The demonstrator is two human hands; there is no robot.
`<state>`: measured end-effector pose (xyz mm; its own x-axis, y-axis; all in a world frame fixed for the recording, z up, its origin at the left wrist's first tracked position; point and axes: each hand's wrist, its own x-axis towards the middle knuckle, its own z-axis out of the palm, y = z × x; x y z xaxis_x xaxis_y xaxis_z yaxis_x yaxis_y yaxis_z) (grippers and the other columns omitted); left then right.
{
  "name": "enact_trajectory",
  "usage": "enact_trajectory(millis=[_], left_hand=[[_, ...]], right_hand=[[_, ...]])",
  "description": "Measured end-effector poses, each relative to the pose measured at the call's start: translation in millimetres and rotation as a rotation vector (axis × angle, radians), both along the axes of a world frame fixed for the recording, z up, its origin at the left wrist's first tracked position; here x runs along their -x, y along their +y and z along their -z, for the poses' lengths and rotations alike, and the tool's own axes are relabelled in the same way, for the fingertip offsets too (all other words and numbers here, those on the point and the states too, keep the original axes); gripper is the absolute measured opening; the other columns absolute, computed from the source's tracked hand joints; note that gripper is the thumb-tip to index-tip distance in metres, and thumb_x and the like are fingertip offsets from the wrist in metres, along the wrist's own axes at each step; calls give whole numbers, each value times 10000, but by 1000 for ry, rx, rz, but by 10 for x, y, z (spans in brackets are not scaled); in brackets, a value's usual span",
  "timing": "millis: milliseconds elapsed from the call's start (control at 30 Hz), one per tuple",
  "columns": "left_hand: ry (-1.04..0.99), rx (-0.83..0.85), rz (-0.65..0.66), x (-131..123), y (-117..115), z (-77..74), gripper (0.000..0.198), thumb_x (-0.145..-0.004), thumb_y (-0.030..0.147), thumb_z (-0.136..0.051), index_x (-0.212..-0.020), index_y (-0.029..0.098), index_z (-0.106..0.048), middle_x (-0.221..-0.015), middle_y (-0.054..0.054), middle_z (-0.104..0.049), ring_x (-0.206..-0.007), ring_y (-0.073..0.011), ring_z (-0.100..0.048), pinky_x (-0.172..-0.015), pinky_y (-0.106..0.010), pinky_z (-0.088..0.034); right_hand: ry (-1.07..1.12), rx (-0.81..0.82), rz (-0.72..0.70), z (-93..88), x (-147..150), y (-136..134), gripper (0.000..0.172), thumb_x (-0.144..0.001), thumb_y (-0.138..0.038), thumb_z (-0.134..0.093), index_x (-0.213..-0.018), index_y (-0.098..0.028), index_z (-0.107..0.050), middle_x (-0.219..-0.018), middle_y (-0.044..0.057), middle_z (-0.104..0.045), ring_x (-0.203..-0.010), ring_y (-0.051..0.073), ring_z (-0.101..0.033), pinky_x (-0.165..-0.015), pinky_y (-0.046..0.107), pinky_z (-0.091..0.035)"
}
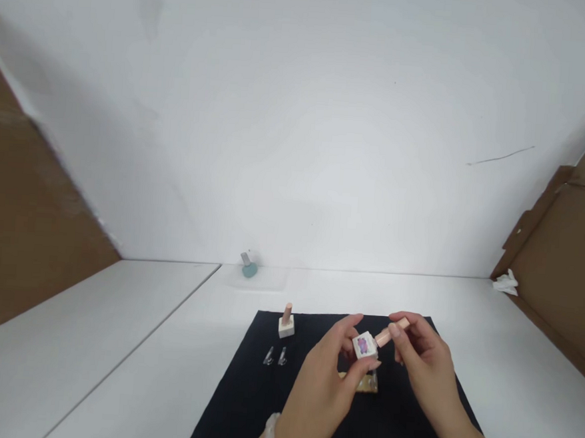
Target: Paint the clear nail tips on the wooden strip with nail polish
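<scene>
My left hand (329, 375) pinches a small square white nail polish bottle (365, 345) with a purple picture on its face, held above the black cloth. In my right hand (425, 365) is the bottle's long peach-coloured cap (392, 333), gripped between thumb and fingers. The cap lies tilted in line with the bottle's neck; I cannot tell whether it is screwed on or loosened. Below my left hand, partly hidden by it, lies a gold-coloured piece (368, 383). A second white bottle (286, 327) with a pinkish cap stands upright on the cloth, left of my hands.
Two small clear pieces (269, 356) lie on the black cloth (241, 382). Farther back, a teal bottle (249, 269) with a grey cap sits by a clear tray (268, 283). Crumpled white tissue (506, 282) is at the right, beside brown cardboard (570, 265). A white wall rises behind.
</scene>
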<state>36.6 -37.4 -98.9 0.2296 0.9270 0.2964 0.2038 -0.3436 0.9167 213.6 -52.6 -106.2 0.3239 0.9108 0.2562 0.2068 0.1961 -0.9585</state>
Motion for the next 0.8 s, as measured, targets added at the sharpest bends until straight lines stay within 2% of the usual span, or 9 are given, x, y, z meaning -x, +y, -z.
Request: enact_trajectory(millis=[167, 333, 533, 667, 800], left_hand=[[68, -29, -26, 12, -35, -2, 403, -861, 283, -722, -1258, 261, -661, -897, -10, -733, -761, -212, -658, -788, -364, -541], [-112, 171, -22, -14, -2, -74, 375, -837, 346, -738, -1184, 236, -649, -823, 17, -672, -675, -169, -590, -668, -303, -508], [-346, 424, 104, -22, 48, -122, 477, -786, 479, -786, -1127, 184, -629, -697, 61, -590, -555, -117, -506, -502, -231, -435], [-388, 489, 152, -25, 50, -129, 506, -789, 521, -795, -1124, 176, -638, -687, 60, -621, -516, -97, -501, -512, -231, -444], [-371, 471, 121, -24, 61, -129, 475, -790, 502, -802, -1105, 181, -648, -705, 57, -637, -554, -116, -548, -582, -263, -461]], right_hand=[[6, -23, -18, -30, 16, -18, 378, -896, -572, -704, -967, -200, -720, -705, 2, -651, -521, 134, -553, -512, 253, -493], [18, -120, -17, -69, 50, -83, 322, -944, -506, -678, -1100, -227, -719, -890, 62, -778, -522, 129, -567, -536, 264, -535], [120, -107, -82, -67, 37, -57, 324, -915, -502, -727, -1073, -220, -747, -832, 48, -767, -506, 115, -549, -504, 249, -511], [218, -91, -132, -66, 28, -10, 377, -898, -515, -747, -1114, -206, -730, -749, 26, -741, -486, 106, -517, -471, 230, -471], [152, -118, -68, -85, 41, -55, 312, -893, -487, -757, -1037, -211, -730, -852, 66, -788, -514, 123, -560, -489, 247, -501]])
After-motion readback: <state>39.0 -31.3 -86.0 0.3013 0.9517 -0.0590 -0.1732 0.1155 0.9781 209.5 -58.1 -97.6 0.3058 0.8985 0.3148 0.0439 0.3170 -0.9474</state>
